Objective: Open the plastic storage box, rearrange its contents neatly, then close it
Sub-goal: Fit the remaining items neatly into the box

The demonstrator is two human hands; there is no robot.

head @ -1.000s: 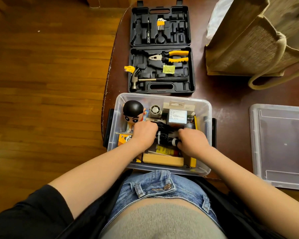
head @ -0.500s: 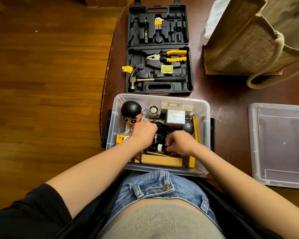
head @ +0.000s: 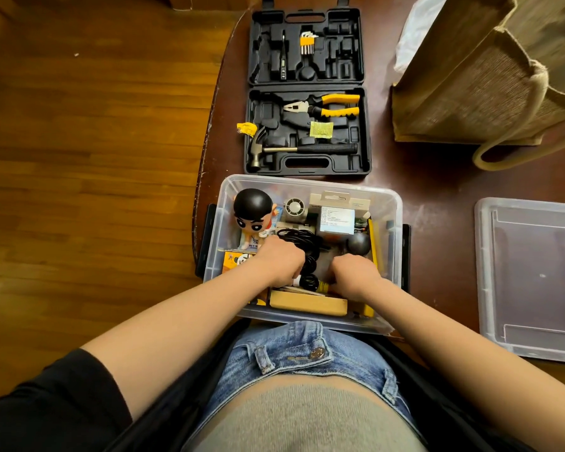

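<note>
The clear plastic storage box (head: 307, 183) stands open at the table's near edge, against my lap. Its lid (head: 535, 282) lies flat on the table to the right. Inside are a black-haired toy figure (head: 253, 212), a small fan (head: 294, 207), a white carded package (head: 336, 217), a dark ball (head: 359, 243), a wooden block (head: 307, 304) and a coiled black cable (head: 309, 244). My left hand (head: 279, 261) is curled over the cable's near end. My right hand (head: 356, 275) reaches down just right of the coil, with its fingertips hidden.
An open black tool case (head: 307, 158) with a hammer, yellow-handled pliers and hex keys lies right behind the box. A brown woven bag (head: 470, 76) stands at the back right. The table's left edge (head: 206, 158) drops to wooden floor.
My right hand has left the cable's white tie and moved right and nearer. My left hand has slid nearer along the coil to the tie.
</note>
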